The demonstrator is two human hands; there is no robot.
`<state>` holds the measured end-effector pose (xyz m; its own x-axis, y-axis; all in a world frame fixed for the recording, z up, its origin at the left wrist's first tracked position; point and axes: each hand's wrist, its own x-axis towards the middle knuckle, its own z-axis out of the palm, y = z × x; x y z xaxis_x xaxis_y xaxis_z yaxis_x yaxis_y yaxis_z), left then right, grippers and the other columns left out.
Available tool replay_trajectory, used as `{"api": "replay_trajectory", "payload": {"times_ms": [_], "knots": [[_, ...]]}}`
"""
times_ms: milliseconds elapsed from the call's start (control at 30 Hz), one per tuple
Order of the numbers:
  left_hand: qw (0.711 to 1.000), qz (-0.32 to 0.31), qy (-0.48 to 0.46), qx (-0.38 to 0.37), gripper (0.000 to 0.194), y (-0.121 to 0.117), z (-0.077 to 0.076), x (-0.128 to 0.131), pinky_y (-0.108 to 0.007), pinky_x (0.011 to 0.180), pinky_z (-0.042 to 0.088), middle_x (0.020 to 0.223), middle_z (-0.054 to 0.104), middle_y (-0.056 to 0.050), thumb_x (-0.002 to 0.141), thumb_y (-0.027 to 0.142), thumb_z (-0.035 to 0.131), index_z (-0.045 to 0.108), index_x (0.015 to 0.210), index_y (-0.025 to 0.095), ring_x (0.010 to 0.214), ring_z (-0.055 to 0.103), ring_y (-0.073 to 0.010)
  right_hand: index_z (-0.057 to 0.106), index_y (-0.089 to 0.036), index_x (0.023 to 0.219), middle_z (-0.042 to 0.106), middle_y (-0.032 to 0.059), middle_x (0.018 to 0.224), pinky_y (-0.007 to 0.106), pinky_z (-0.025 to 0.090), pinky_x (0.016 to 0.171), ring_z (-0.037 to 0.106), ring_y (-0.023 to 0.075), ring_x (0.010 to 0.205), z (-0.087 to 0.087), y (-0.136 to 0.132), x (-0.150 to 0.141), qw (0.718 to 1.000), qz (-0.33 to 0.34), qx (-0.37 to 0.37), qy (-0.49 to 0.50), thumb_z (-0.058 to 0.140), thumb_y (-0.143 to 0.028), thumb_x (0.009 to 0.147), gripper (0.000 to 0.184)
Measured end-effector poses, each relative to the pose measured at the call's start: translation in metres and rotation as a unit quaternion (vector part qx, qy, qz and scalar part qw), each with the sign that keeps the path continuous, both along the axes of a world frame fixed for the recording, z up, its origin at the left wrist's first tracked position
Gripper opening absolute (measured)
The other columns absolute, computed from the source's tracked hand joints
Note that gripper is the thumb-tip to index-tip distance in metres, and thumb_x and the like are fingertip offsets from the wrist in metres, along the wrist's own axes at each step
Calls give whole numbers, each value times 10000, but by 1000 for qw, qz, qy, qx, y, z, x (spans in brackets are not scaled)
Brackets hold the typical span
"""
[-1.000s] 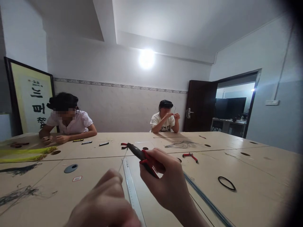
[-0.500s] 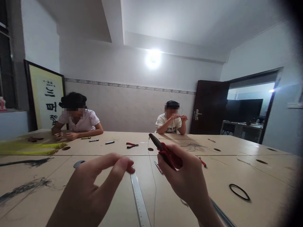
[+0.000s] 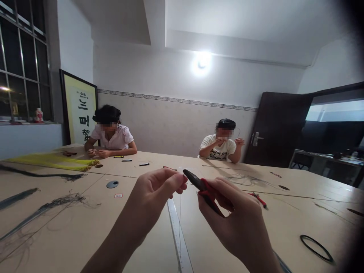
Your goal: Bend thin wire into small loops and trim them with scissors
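Pale laminate worktable [image 3: 93, 227], seen across its length in a tiled room, with two seated co-workers [image 3: 110, 132] [image 3: 220, 148] working at the far edge. Centre foreground: the person's two bare hands, raised above the table and close together. The right hand [image 3: 237, 218] is clenched around the red-handled pliers [image 3: 209, 194], whose long axis runs from lower right to upper left. Their black nose [image 3: 193, 179] points at the left hand [image 3: 153, 193] and ends just beside it, so the right hand is the nearer to the tool and the one bearing it. The left fingertips [image 3: 178, 181] are pressed together, apparently pinching a thin wire [image 3: 180, 216], which hangs straight down in front of the table; its top end is too fine to follow. Below the hands lies a long metal ruler [image 3: 178, 239], its length running away from the viewer. Right of it are a second red-handled pliers [image 3: 257, 199] and a black rubber ring [image 3: 316, 248]. To the left lie yellow fibres [image 3: 51, 162] and dark fibre strands [image 3: 54, 203]. Background: a framed calligraphy panel [image 3: 79, 110] and a dark door [image 3: 275, 129].
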<state>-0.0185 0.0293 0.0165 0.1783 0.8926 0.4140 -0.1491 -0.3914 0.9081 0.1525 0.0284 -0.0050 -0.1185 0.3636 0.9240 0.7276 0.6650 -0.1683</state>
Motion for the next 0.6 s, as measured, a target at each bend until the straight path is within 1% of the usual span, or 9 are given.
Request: {"api": "replay_trajectory", "payload": {"times_ms": [233,467,600], "knots": [[1000,-5,-23,-3,226,2,1,1,-294,699,392,678,621,7,806,373,645,686,672,196,676,515,-125,601,-243,835,494,-65,613,189,372,440,415,78,460,2,1,-2,1000,17,7,-12,554,-168,772,109],[999,15,-34,-15,156,3,-1,3,-238,642,392,638,592,31,785,294,651,679,660,205,639,501,-92,592,-244,825,471,-66,597,203,360,439,386,85,456,2,1,-2,1000,17,-4,-18,557,-161,770,105],[999,39,-31,-8,135,2,0,5,-221,591,392,598,556,42,755,274,666,664,637,208,607,493,-88,581,-248,848,539,-67,618,202,396,459,444,86,474,1,0,-2,1000,22,-15,5,576,-194,790,79]]}}
